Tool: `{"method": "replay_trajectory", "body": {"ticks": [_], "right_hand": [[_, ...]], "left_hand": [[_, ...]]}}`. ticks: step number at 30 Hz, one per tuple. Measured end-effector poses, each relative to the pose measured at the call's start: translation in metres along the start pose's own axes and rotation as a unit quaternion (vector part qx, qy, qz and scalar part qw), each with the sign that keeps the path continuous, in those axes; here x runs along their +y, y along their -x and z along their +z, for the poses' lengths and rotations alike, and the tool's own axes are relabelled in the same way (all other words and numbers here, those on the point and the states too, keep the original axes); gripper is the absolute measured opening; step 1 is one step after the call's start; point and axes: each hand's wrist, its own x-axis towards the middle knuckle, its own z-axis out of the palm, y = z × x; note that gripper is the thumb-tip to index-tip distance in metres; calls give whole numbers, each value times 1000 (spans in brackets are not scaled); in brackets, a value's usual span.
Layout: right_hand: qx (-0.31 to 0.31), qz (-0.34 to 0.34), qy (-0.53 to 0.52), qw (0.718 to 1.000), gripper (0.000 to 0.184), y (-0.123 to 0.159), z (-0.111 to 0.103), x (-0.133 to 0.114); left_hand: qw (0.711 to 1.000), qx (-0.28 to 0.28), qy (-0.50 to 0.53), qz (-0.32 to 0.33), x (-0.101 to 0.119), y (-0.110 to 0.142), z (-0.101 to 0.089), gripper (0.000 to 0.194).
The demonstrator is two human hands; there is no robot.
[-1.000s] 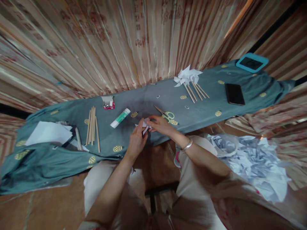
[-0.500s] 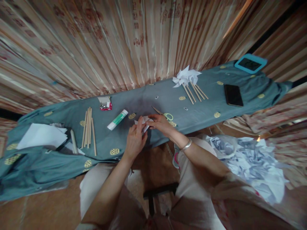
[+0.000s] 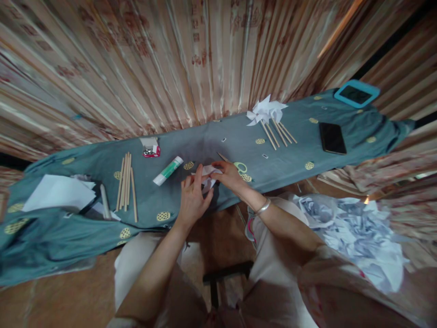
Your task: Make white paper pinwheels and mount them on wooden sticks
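Note:
Between my two hands, over the front edge of the cloth-covered table [image 3: 205, 136], is a small folded white paper pinwheel [image 3: 207, 171]. My left hand [image 3: 194, 196] grips its left side, thumb and fingers around the paper. From the right, my right hand [image 3: 227, 175] pinches the other side; a silver bangle is on that wrist. Just beyond the right hand lie scissors [image 3: 241, 167] with pale green handles, partly covered by the hand. A green and white glue stick [image 3: 168, 171] rests to the left of my left hand.
Farther left are several wooden sticks [image 3: 126, 182], a small open box of pins [image 3: 150, 148] and white paper sheets [image 3: 61, 193]. Finished pinwheels [image 3: 266, 111] on sticks, a black phone [image 3: 332, 138] and a blue-framed device [image 3: 357, 93] lie right. A bag of folded paper [image 3: 358, 237] stands on the floor.
My fingers have shifted slightly on the paper, and more of its white surface shows between my hands. My left thumb sits a little farther right. The other things stay put.

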Motion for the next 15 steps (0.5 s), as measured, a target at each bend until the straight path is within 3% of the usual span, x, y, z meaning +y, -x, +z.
{"method": "replay_trajectory", "body": {"ticks": [5,9,12,15], "right_hand": [[21,-33,-5,999,41,-2,-1,-2],[21,-30,-76,996,47,-6,-4,-4],[11,-35,-103,994,51,-7,-6,-5],[2,-55,-96,994,52,-6,-6,-5]], "left_hand": [[999,0,37,-4,-5,-3,-8,70],[986,75,116,-89,-18,-9,-14,67],[929,121,272,-218,-24,-14,-10,69],[822,84,466,-317,-20,-18,-4,60]]}}
